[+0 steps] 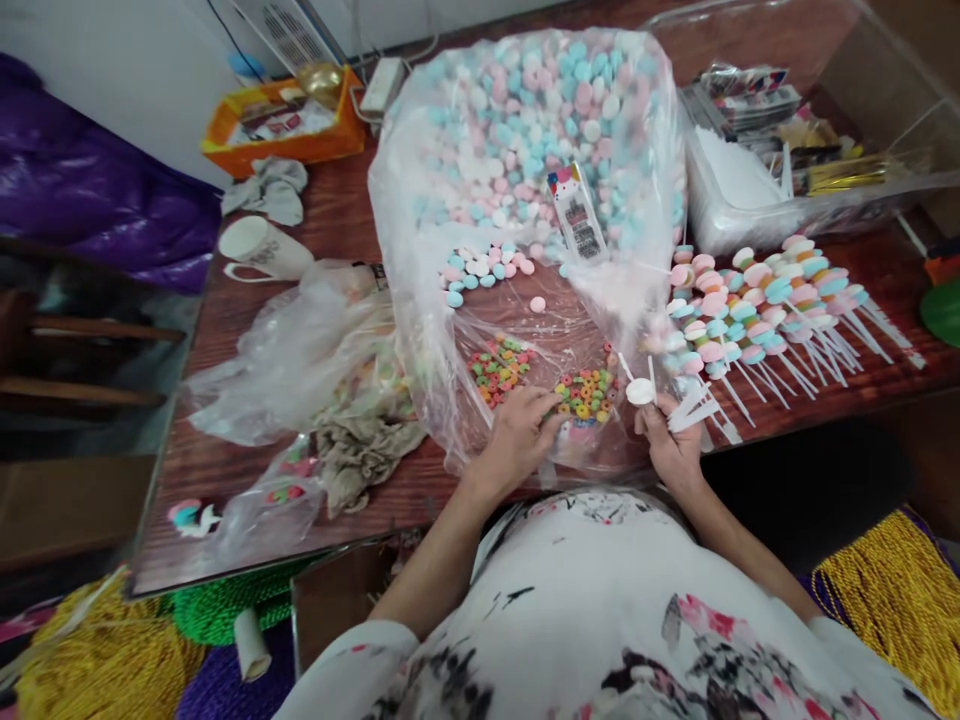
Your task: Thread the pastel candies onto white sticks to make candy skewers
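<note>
My left hand (523, 432) reaches to the edge of a pile of small coloured rings (589, 395), thumb and fingertips close together. Whatever lies between them is too small to make out. My right hand (673, 445) is closed around several white sticks (694, 408); a white round candy (640, 391) is threaded on one at the fingertips. Left of the pile lies a second heap of rings (499, 368). Beyond both hands a large clear plastic bag (401, 200) holds pink, blue and white candies (540, 100). Finished-looking candy skewers (757, 300) lie stacked to the right.
A clear plastic bin (810, 215) with packets stands at the back right. On the left are a white mug (262, 250), a crumpled bag (262, 370), a grey-brown cloth (364, 460) and an orange tray (281, 150). A small printed packet (577, 215) rests on the candy bag.
</note>
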Action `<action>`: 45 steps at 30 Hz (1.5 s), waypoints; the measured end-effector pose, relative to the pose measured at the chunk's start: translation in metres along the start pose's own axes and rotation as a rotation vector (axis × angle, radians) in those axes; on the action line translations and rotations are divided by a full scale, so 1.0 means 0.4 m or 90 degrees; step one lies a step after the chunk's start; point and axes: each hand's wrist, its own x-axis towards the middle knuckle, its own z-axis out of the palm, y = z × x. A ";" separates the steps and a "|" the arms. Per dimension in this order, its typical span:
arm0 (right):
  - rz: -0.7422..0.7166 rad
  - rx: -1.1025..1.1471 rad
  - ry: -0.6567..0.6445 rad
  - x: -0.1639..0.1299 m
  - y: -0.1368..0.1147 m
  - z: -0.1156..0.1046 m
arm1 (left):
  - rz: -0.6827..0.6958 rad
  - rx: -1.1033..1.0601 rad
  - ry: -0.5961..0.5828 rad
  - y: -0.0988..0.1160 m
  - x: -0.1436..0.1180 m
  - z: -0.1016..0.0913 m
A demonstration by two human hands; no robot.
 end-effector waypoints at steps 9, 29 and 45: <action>-0.016 -0.010 -0.013 -0.007 0.007 -0.005 | 0.021 0.024 0.006 -0.018 -0.008 0.029; -0.037 -0.004 -0.040 -0.003 0.005 -0.016 | 0.068 0.043 -0.082 0.020 0.023 0.067; -0.035 0.046 -0.046 -0.011 0.011 -0.017 | -0.141 -0.333 0.095 0.077 -0.003 0.054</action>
